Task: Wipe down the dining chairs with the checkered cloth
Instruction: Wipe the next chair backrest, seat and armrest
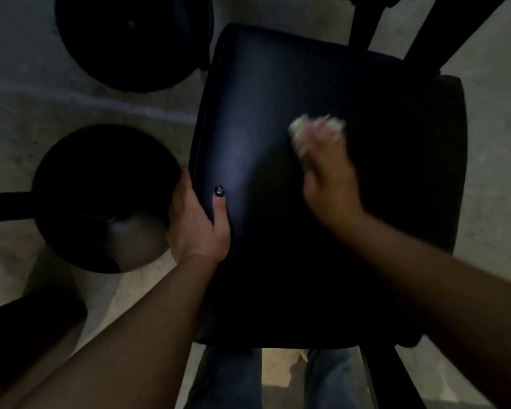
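Left hand (199,222) grips chair seat (278,261) edge at 9 o'clock; right hand (328,184) clutches checkered cloth (304,129), blurred. Bunched cloth could miss corners.

Both forearms are bare, with no sleeves visible. The left hand (199,222) carries dark nail polish on the thumb, with a small pale mark on the nail. The right hand (329,184) is motion-blurred. The legs wear blue denim jeans (224,379).
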Motion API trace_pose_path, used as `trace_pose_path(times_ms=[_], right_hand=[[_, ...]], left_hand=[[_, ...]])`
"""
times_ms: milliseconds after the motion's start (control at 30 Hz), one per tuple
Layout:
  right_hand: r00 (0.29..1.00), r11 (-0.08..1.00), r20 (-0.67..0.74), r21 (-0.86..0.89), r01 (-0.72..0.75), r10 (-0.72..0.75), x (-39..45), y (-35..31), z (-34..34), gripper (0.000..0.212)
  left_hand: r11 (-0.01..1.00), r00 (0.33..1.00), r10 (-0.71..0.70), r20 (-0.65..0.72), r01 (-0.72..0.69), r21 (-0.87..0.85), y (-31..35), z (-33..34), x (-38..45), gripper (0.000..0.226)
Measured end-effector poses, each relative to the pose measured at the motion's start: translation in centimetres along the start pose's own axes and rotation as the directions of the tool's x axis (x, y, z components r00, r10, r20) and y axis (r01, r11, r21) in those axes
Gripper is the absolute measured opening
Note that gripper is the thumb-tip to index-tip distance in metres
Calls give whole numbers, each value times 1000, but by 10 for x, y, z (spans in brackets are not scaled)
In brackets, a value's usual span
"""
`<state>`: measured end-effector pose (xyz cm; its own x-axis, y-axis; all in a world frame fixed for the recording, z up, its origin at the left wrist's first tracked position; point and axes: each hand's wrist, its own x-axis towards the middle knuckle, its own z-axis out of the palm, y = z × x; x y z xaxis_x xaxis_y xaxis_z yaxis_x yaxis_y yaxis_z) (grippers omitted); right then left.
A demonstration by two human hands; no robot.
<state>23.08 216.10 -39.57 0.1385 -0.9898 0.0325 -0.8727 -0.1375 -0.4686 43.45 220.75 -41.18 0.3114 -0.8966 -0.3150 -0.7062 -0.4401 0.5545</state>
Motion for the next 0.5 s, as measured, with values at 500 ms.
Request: trace_pose_path(times_ms=[500], right_hand=[[984, 989, -104, 21, -145, 147, 115, 16, 1, 44]], left_hand=[[1000, 1000, -14, -9, 14, 12, -4, 3, -2, 77]])
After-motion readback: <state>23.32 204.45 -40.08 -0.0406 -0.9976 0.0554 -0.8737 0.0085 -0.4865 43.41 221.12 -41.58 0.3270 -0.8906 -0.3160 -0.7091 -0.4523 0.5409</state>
